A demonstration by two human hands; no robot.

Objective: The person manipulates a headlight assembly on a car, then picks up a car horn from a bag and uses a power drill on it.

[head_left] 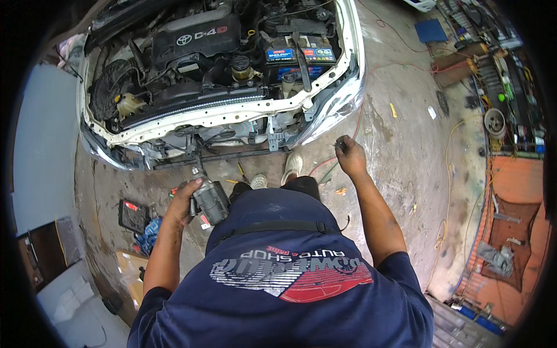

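Low in the middle of the frame, my left hand (pixel 187 200) is closed around a dark cordless impact wrench (pixel 209 200), nose up toward the stripped front of the white car (pixel 232 113). My right hand (pixel 350 153) is curled shut on something small and dark; I cannot tell what. I judge the wrench should sit square on its fastener before triggering. A battery (pixel 301 57) with a blue and red label sits at upper centre; a blue mat (pixel 430 30) lies upper right.
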